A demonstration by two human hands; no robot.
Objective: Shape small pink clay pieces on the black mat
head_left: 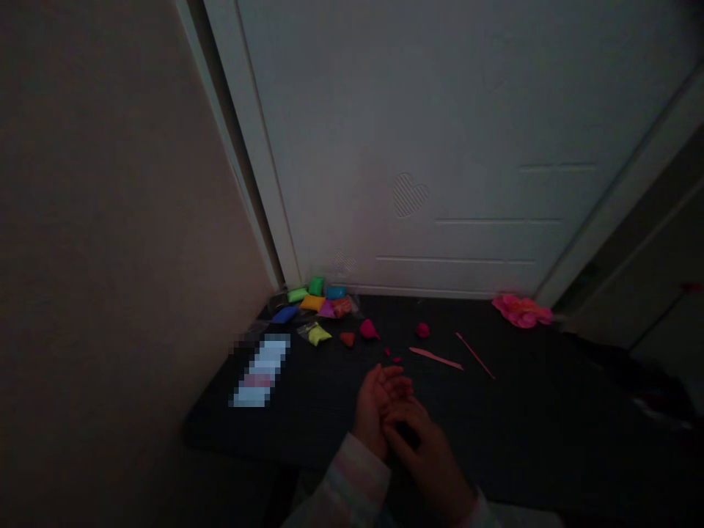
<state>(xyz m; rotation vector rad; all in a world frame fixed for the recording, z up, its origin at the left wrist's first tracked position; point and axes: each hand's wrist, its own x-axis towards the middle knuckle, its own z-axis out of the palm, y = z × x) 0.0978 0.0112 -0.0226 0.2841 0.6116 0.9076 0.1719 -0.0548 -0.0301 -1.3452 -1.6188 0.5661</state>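
My left hand (376, 405) is held palm up above the front of the dark table, fingers apart and slightly curled. The fingertips of my right hand (432, 444) are pinched together against the left palm; whatever lies between them is too dark to make out. Just beyond the hands lie small pinkish-red clay bits (392, 356). Behind those sit a larger pink clay lump (369, 330), an orange-brown clay piece (347, 339) and a round dark-pink clay ball (422, 330). A pink modelling knife (436, 358) and a thin pink stick tool (475, 356) lie to the right.
Several coloured clay packets, among them a yellow packet (317, 334) and a blue packet (284, 315), crowd the table's back left. A blurred-out lit screen (261, 372) lies at left. A pink-orange flower-like object (522, 311) rests at the back right. A white door (407, 132) rises behind the table (528, 425).
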